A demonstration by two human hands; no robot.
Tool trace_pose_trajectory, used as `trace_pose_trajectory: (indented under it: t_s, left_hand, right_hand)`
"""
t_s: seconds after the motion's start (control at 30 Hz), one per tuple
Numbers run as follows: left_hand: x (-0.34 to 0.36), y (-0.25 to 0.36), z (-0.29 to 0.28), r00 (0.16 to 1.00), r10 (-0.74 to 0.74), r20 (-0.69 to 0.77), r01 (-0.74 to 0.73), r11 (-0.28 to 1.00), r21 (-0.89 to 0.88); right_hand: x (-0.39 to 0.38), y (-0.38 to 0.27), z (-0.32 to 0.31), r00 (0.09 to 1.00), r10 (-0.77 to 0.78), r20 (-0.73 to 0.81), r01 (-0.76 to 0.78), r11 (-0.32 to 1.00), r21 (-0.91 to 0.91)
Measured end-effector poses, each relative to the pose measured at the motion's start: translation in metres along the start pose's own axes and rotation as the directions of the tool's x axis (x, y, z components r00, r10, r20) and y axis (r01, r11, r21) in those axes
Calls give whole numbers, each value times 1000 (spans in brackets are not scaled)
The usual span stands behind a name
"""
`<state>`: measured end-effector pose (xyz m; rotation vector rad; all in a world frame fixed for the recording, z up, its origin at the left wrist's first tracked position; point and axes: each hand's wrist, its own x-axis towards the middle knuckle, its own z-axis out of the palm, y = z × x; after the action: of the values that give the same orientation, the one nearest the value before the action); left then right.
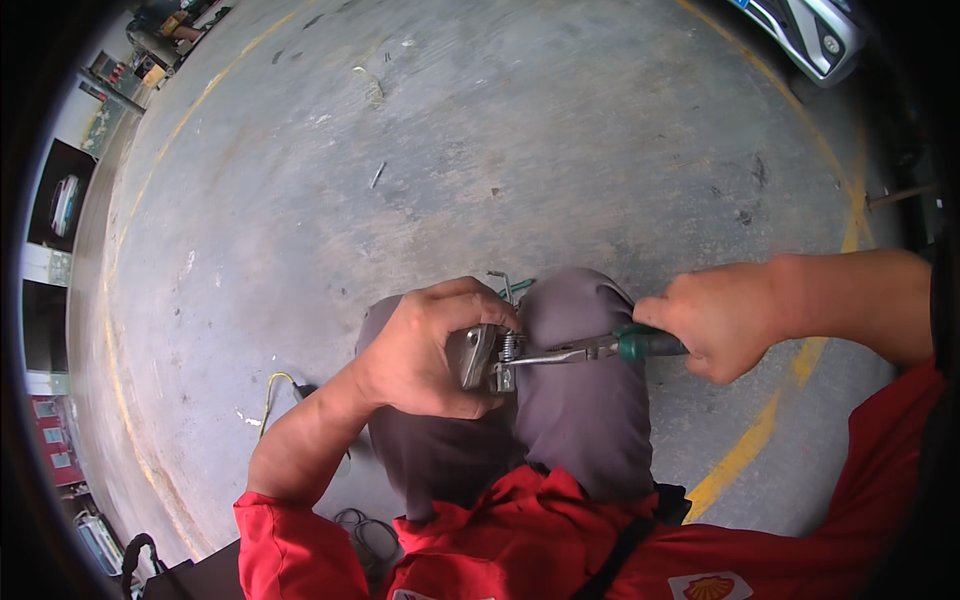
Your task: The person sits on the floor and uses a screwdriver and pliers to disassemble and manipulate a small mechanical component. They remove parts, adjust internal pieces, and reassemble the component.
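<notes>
Two knees in grey trousers (580, 420) fill the middle of the view, drawn up over a wide concrete floor (480, 150) crossed by a yellow painted line (760, 430). Red sleeves (300, 550) frame the lower edge.

The left hand (425, 350) is closed around a small grey metal part (480, 355), holding it just above the gap between the knees, with a short coil spring (508, 347) showing at the part's right edge. The right hand (715, 320) is wrapped tight around the green handles of long-nose pliers (600, 349), whose slim tips reach left to meet the spring end; whether they actually grip it is too small to tell.

To do this well, I judge the part should stay braced against the knee so it cannot twist, while the pliers pull straight along the spring's line, not sideways, with steady squeeze so the hook does not slip off and snap back toward the fingers.

A thin yellow wire (270, 395) lies on the floor by the left forearm, and a bent bit of wire (503, 283) pokes up behind the knees.
</notes>
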<state>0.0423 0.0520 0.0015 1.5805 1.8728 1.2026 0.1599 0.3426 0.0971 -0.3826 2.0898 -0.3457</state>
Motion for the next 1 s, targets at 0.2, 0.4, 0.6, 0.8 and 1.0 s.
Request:
trace_pose_trajectory:
  t_s: [0.2, 0.4, 0.6, 0.8, 1.0]
  left_hand:
    - [-3, 2, -7, 998, -13, 57, 14, 1000, -12]
    - [-18, 0, 1, 979, 199, -41, -190, 970, 153]
    - [-42, 0, 13, 935, 350, -52, -295, 852, 432]
    - [-41, 0, 8, 954, 272, -127, -225, 928, 296]
    - [-41, 4, 6, 953, 239, -188, -188, 949, 252]
  right_hand:
    - [7, 11, 8, 991, -102, -90, 99, 994, -41]
    - [0, 0, 4, 984, -105, -147, 78, 980, -181]
    - [-3, -2, 5, 981, -111, -159, 74, 972, -224]
    - [3, -2, 4, 983, -111, -146, 77, 973, -218]
    - [7, -2, 0, 992, -75, -106, 57, 985, -164]
